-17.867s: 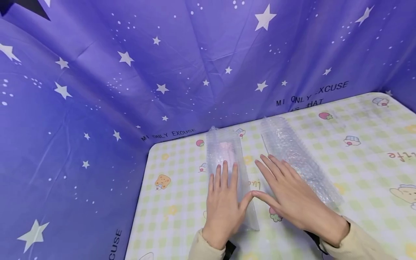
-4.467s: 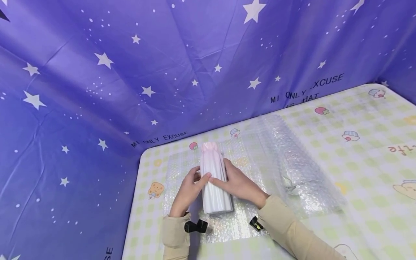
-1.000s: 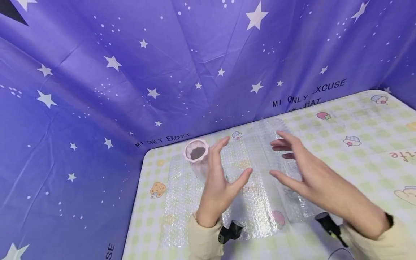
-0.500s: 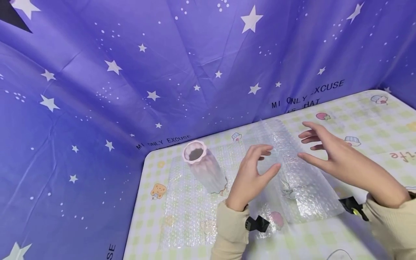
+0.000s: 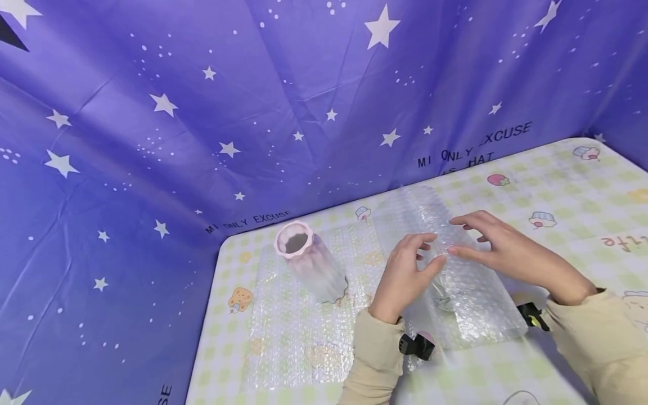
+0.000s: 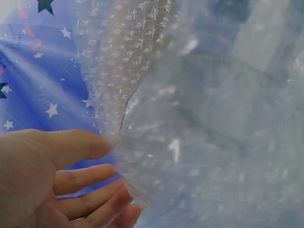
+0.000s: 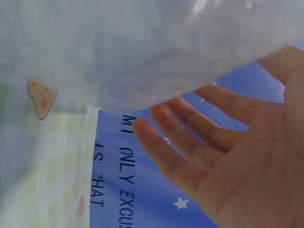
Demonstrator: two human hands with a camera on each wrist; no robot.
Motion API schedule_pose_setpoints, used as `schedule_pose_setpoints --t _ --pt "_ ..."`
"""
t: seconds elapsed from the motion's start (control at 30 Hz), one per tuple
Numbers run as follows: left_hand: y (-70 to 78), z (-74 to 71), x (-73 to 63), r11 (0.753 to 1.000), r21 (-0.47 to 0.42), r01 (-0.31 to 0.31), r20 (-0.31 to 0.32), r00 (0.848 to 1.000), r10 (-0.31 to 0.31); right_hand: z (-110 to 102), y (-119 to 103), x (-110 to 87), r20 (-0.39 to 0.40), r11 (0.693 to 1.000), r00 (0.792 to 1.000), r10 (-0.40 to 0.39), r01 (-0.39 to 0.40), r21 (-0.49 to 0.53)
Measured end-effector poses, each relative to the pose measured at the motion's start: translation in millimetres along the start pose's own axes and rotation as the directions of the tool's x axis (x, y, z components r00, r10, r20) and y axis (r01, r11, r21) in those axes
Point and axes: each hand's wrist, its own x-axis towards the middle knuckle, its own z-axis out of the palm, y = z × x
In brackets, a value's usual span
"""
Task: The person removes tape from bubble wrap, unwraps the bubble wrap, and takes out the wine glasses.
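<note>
A ribbed vase [image 5: 316, 273], pink at its rim and white lower down, stands upright on a flat bubble wrap sheet [image 5: 288, 332] at the left. To its right lies a folded piece of bubble wrap [image 5: 481, 304]; whether anything is inside I cannot tell. My left hand [image 5: 407, 275] is over the left part of this folded wrap, thumb and fingers curved and apart. Facing it, my right hand [image 5: 511, 247] hovers at the upper right part, its fingers also spread from the thumb. Bubble wrap [image 6: 204, 133] fills much of the left wrist view, close to the fingertips.
The table [image 5: 582, 225] has a green checked cover with printed cakes and strawberries. A purple star-patterned curtain [image 5: 283, 84] rises behind its far edge and along the left side. Small black wrist cameras sit at both cuffs.
The vase, earlier lying in both hands, now stands upright, released, at the left. Both hands have moved right to the folded bubble wrap; the right hand has just come back toward the left.
</note>
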Motion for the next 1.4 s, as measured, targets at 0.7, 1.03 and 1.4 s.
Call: schedule_pose_setpoints --t 0.7,1.03,1.4 --pt "15.4 22.8 30.8 0.965 0.261 -0.019 -0.034 0.999 0.029 -14 35 -5.8 -0.024 0.989 0.99 -0.138 0.137 -0.049" --pt "15.4 27.6 43.7 0.899 0.437 -0.029 -0.082 0.994 0.072 -14 35 -5.1 -0.005 0.992 0.993 -0.12 0.12 -0.05" --pt "15.0 31.1 45.9 0.884 0.467 -0.007 -0.126 0.989 0.074 -11 33 -3.8 -0.008 0.993 0.993 -0.114 0.114 -0.011"
